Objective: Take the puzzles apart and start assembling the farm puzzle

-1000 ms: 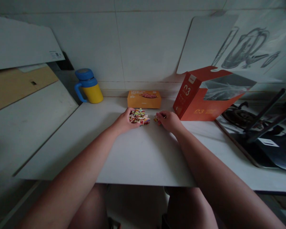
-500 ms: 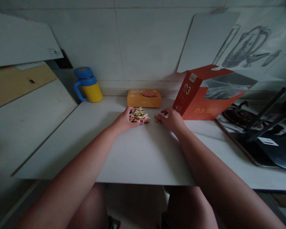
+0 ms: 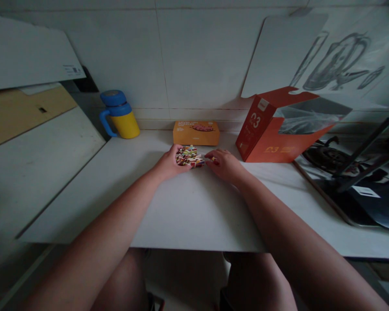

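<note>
- Most of the puzzle pieces in sight are bunched in one loose, overlapping heap on the tabletop, nearer its far edge than its near edge.
- The left hand cups the heap's left side, its thumb and fingers spread apart around the near and far flanks.
- The right hand is just right of the heap, fingers curled and fingertips near the thumb; a bit of coloured piece shows between them, but whether it is pinched I cannot tell.
- Judging by this, the bunching looks largely done; what sits at the right hand seems the only part left apart from the heap. No pieces can be seen fitted together.
- Just beyond the heap, by the far edge, stands an orange box; its blurred pale lettering seems to read "LEVEL UP! PUZZLES", above smaller illegible print.
- Towards the tabletop's far right, a red-orange carton carries what looks like "03" or "Q3" on two faces; its other lines are too small to read.
- The blue-and-yellow jug near the far left corner shows no readable writing.
- A white sticker on the dark object at right is illegible.
</note>
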Demonstrator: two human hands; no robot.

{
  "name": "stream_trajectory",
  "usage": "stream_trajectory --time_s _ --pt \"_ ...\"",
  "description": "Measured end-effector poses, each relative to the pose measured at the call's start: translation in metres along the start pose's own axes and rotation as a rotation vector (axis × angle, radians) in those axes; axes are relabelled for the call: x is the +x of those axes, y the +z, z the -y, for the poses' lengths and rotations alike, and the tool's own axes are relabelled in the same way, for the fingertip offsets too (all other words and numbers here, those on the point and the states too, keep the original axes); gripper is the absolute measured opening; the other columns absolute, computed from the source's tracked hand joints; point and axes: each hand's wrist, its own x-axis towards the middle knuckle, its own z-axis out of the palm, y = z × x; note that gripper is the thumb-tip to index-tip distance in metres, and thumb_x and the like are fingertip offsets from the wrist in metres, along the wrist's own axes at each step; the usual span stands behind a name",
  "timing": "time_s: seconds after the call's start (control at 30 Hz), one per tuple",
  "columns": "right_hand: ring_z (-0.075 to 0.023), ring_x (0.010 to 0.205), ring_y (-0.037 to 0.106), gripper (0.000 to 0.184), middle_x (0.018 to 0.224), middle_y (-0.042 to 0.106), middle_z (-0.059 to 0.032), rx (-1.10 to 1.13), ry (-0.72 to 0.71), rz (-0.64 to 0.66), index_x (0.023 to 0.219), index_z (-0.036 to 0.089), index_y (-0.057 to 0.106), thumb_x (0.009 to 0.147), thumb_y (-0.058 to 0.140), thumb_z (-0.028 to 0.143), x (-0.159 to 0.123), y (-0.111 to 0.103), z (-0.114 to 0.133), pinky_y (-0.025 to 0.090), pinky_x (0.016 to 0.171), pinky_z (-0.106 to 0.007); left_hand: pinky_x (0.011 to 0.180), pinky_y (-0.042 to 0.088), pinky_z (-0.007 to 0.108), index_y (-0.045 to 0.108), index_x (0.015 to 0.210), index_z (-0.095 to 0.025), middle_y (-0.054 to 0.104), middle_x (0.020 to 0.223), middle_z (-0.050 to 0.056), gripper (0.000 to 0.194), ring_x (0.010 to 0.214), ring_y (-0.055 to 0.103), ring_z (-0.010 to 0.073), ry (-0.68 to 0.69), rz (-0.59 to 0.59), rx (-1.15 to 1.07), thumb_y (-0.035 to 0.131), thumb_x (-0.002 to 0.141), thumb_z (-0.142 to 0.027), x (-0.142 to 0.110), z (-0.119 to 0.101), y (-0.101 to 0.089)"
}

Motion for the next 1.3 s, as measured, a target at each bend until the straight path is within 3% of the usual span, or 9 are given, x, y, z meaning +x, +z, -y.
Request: stream_trajectory --time_s 0.13,0.27,0.53,0.67,0.8,0.93,1.03,1.17,1.3 --pt "-0.0272 0.107 0.068 0.027 0.112 0.076 -0.0129 -0.118 0.055 0.066 0.110 0.018 0.079 0.090 0.062 0.014 0.000 0.000 -0.010 0.047 0.101 -0.038 0.094 0.058 0.041 0.050 0.128 -0.024 0.074 0.122 0.009 0.075 0.108 0.073 0.0272 -0.015 -0.014 -0.007 0.089 0.067 -0.043 0.001 0.001 0.000" --pt "-0.0291 0.104 0.067 0.021 0.110 0.075 -0.0150 -0.201 0.221 0.018 0.100 0.019 0.081 0.090 0.062 0.017 -0.001 -0.003 -0.017 0.049 0.097 -0.041 0.097 0.057 0.042 0.050 0.130 -0.024 0.073 0.125 0.010 0.076 0.110 0.072 0.0272 -0.025 -0.008 -0.015 0.089 0.068 -0.043 0.001 0.002 0.000" --pt "-0.0263 0.106 0.066 0.024 0.112 0.073 -0.0113 0.040 -0.061 0.018 0.108 0.020 0.078 0.089 0.077 0.034 -0.002 0.000 0.006 0.048 0.100 -0.037 0.091 0.059 0.038 0.050 0.129 -0.024 0.073 0.123 0.009 0.074 0.107 0.073 0.0250 0.011 -0.026 -0.067 0.088 0.068 -0.043 0.003 0.009 0.005" --pt "-0.0228 0.094 0.067 0.014 0.103 0.074 -0.0086 0.060 -0.001 0.007 0.099 0.020 0.077 0.094 0.073 0.033 -0.001 0.001 0.012 0.049 0.089 -0.033 0.090 0.058 0.037 0.050 0.129 -0.025 0.073 0.120 0.008 0.075 0.104 0.073 0.0245 0.000 -0.036 -0.029 0.088 0.068 -0.046 0.003 0.010 0.005" --pt "-0.0230 0.088 0.067 0.019 0.097 0.074 -0.0088 -0.005 0.104 0.006 0.097 0.019 0.077 0.096 0.071 0.037 0.001 -0.001 0.008 0.048 0.083 -0.033 0.092 0.057 0.039 0.051 0.126 -0.023 0.072 0.122 0.009 0.074 0.105 0.071 0.0257 -0.029 -0.087 0.013 0.089 0.067 -0.046 0.006 0.013 -0.001" --pt "-0.0266 0.098 0.068 0.020 0.099 0.075 -0.0111 -0.072 0.117 -0.002 0.096 0.019 0.076 0.098 0.069 0.037 0.002 0.002 0.002 0.048 0.092 -0.037 0.093 0.056 0.040 0.051 0.125 -0.024 0.072 0.123 0.009 0.074 0.105 0.071 0.0253 -0.084 -0.159 -0.010 0.090 0.065 -0.045 0.010 0.025 -0.006" --pt "-0.0303 0.110 0.066 0.024 0.113 0.075 -0.0150 -0.093 0.142 -0.027 0.110 0.017 0.076 0.096 0.069 0.036 0.002 0.005 -0.003 0.047 0.100 -0.041 0.093 0.057 0.039 0.050 0.124 -0.023 0.072 0.121 0.008 0.075 0.105 0.072 0.0239 -0.095 -0.185 -0.071 0.090 0.065 -0.046 0.013 0.033 -0.006" --pt "-0.0334 0.120 0.063 0.038 0.127 0.070 -0.0194 -0.137 0.187 -0.013 0.126 0.013 0.072 0.093 0.069 0.030 0.000 0.006 -0.010 0.045 0.107 -0.044 0.094 0.056 0.038 0.051 0.124 -0.023 0.072 0.121 0.007 0.074 0.106 0.072 0.0234 -0.089 -0.200 -0.122 0.090 0.065 -0.045 0.012 0.033 -0.004" --pt "-0.0329 0.122 0.062 0.037 0.129 0.069 -0.0187 -0.197 0.226 0.045 0.124 0.014 0.073 0.088 0.064 0.019 -0.003 0.004 -0.014 0.043 0.110 -0.044 0.096 0.055 0.040 0.051 0.124 -0.023 0.072 0.122 0.008 0.076 0.108 0.071 0.0250 -0.084 -0.206 -0.187 0.092 0.064 -0.046 0.013 0.030 -0.004"
